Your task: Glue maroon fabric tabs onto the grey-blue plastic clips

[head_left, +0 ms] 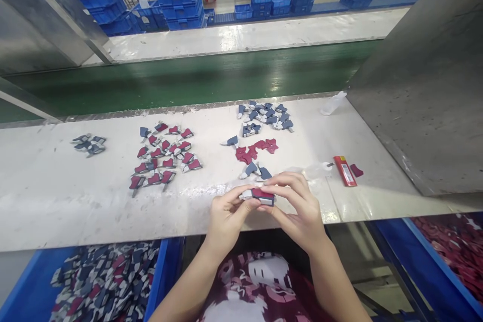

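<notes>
Between both hands, above the bench's front edge, is a small blue-and-grey plastic part with a red plate (263,195) on its upper face. Fingers of my left hand (229,214) pinch its grey left end. My right hand (298,206) grips the other end, its fingertips on the red plate. Just beyond lie two loose blue-grey parts (264,173), then a heap of red plates (256,151). Farther back is a cluster of blue-grey parts (266,115). A group of red-topped parts (166,153) is spread to the left.
A few blue-grey parts (89,145) sit far left on the white bench (94,196). At right are a red packet (344,171), a single red plate (356,170) and a clear bottle (334,103). Blue bins (163,274) of parts flank me below. A green conveyor (188,83) runs behind.
</notes>
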A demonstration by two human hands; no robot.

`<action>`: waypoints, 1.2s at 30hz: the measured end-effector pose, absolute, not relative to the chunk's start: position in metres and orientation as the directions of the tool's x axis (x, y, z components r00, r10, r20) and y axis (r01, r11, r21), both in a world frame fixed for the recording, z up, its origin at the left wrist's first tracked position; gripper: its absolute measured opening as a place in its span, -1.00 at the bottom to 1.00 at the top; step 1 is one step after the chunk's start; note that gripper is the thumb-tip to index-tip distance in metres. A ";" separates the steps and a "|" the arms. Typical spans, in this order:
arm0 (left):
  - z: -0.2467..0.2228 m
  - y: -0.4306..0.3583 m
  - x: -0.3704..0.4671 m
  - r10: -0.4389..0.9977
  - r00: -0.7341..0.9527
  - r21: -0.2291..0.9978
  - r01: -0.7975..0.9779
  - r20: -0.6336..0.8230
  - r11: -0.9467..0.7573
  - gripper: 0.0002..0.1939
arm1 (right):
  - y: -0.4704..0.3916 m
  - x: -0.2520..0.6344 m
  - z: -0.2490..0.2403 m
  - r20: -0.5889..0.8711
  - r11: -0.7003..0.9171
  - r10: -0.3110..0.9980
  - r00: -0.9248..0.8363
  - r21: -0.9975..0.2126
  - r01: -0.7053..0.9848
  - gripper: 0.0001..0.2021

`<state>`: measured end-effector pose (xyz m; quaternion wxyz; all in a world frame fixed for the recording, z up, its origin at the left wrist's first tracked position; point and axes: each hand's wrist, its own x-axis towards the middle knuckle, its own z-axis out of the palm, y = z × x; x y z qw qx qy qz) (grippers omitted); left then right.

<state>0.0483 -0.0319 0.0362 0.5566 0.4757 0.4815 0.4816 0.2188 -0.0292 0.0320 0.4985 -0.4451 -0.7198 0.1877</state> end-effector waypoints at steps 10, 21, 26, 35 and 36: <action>0.047 -0.038 0.047 0.967 0.189 0.970 -0.144 -0.170 0.198 -0.74 | -0.029 0.218 0.031 0.612 0.621 0.764 -0.206 -0.610 0.492 -0.75; 0.049 -0.031 0.044 0.957 0.213 0.955 -0.175 -0.199 0.238 -0.71 | -0.030 0.214 0.018 0.529 0.498 0.848 0.025 -0.812 0.304 -0.47; 0.051 -0.031 0.044 0.957 0.220 0.946 -0.217 -0.191 0.239 -0.71 | -0.027 0.215 0.022 0.682 0.650 0.729 -0.049 -0.669 0.362 -0.66; 0.061 -0.034 0.043 0.927 0.234 0.915 -0.212 -0.294 0.343 -0.74 | -0.032 0.219 0.012 0.822 0.754 0.555 -0.127 -0.433 0.493 -0.63; 0.061 -0.034 0.043 0.925 0.229 0.909 -0.221 -0.305 0.354 -0.71 | -0.032 0.219 0.011 0.828 0.751 0.549 -0.118 -0.425 0.506 -0.63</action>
